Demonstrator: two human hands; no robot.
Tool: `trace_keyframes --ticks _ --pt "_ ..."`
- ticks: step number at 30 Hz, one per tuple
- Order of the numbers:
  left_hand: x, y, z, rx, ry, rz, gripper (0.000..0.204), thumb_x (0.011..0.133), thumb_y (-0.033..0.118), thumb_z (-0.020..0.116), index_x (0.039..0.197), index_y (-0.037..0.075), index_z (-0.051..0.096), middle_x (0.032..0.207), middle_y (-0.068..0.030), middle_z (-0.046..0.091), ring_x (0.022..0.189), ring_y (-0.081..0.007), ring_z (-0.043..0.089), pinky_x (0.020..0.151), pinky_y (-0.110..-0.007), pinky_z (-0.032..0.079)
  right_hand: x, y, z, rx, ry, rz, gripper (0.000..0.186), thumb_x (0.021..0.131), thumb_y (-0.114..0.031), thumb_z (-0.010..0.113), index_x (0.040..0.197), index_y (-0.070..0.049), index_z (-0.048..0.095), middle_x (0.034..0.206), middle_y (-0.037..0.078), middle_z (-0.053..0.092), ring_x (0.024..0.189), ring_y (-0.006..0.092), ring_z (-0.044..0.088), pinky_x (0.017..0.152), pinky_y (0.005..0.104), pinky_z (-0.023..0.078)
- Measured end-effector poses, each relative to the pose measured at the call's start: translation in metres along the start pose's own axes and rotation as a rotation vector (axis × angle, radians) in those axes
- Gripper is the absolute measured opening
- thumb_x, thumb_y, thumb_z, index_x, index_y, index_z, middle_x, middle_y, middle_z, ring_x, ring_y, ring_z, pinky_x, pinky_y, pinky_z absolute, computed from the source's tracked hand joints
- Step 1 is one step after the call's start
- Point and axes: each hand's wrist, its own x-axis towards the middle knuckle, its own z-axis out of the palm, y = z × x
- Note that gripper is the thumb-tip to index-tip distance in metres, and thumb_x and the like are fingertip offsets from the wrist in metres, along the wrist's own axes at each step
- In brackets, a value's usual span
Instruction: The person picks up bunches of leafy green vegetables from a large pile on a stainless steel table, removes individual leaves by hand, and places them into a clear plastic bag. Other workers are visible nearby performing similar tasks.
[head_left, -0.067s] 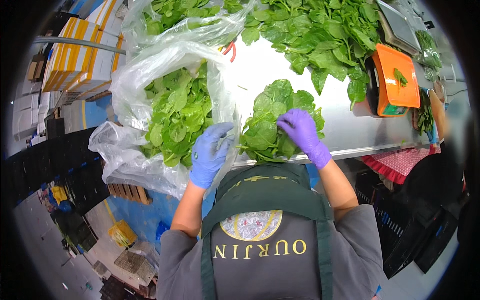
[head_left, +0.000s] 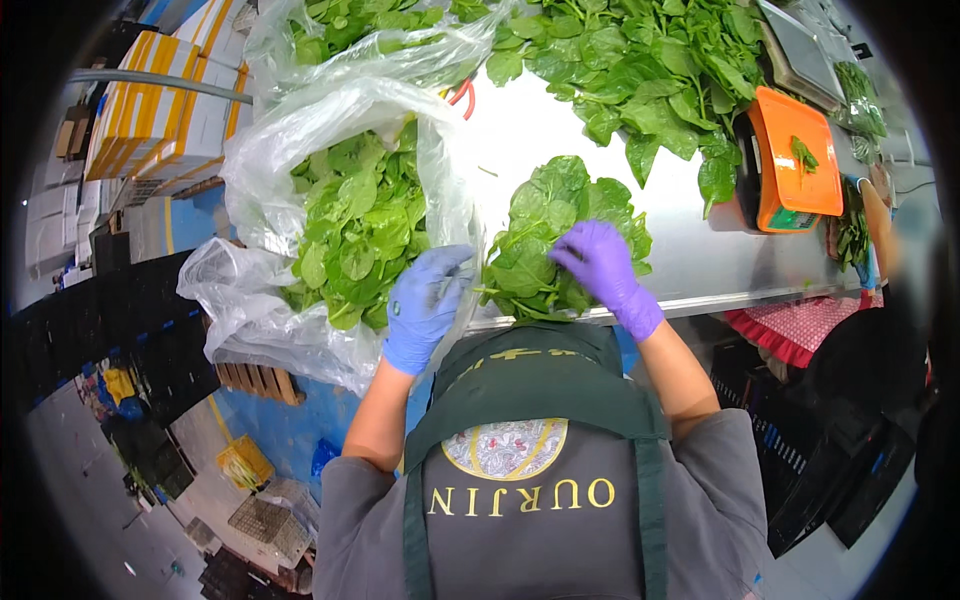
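Note:
A loose heap of green leafy vegetables (head_left: 535, 215) lies at the near edge of the white-topped table. My right hand (head_left: 605, 270), in a purple glove, rests over that heap with its fingers bent together on the leaves. What exactly sits between its fingertips is hidden. To the left, my left hand (head_left: 425, 308) wears a blue glove. Its fingers are loosely curved and apart, with nothing visible in them, beside the edge of a clear plastic bag (head_left: 448, 150). Inside the bag are more leafy greens (head_left: 365, 215).
A larger pile of leaves (head_left: 650, 75) covers the table's far side. At the right stands a scale with an orange tray (head_left: 795, 150), a small leaf on it. Red-handled scissors (head_left: 468, 95) lie near the bag. Striped boxes (head_left: 150, 110) are stacked far left. Another person's arm (head_left: 880, 225) shows at right.
The fingertips of my right hand have shifted slightly left and toward me over the leaves. My left hand stays in nearly the same place.

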Motion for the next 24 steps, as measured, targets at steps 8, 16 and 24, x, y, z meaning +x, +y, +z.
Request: trace_keyframes --ticks 8,16,24 --pt "-0.017 -0.004 0.053 0.41 -0.31 0.158 0.034 0.077 0.013 0.057 0.111 0.011 0.054 0.095 -0.0114 0.06 0.079 -0.0297 0.06 0.064 -0.036 0.049 -0.029 -0.009 0.016 -0.154 -0.121 -0.04 0.021 0.064 -0.025 0.073 0.068 -0.011 0.058 0.066 0.005 0.05 0.067 0.0229 0.051 0.063 0.0359 0.039" --pt "-0.02 -0.024 0.062 0.565 -0.386 0.197 0.019 0.078 0.01 0.049 0.094 0.008 0.058 0.073 -0.0106 0.056 0.068 -0.0288 0.059 0.057 -0.039 0.045 -0.036 0.038 -0.019 0.971 -0.005 0.666 0.013 0.076 -0.016 0.068 0.082 -0.004 0.065 0.071 0.001 0.058 0.066 0.0104 0.053 0.063 0.0224 0.042" --pt "-0.007 0.017 0.017 0.378 -0.213 0.131 0.013 0.075 0.01 0.058 0.087 0.008 0.064 0.081 -0.0111 0.062 0.072 -0.0287 0.06 0.061 -0.035 0.048 -0.046 0.068 -0.026 1.924 -0.007 0.608 0.02 0.088 -0.024 0.056 0.094 -0.005 0.057 0.081 0.0 0.057 0.069 0.0095 0.052 0.063 0.0224 0.042"
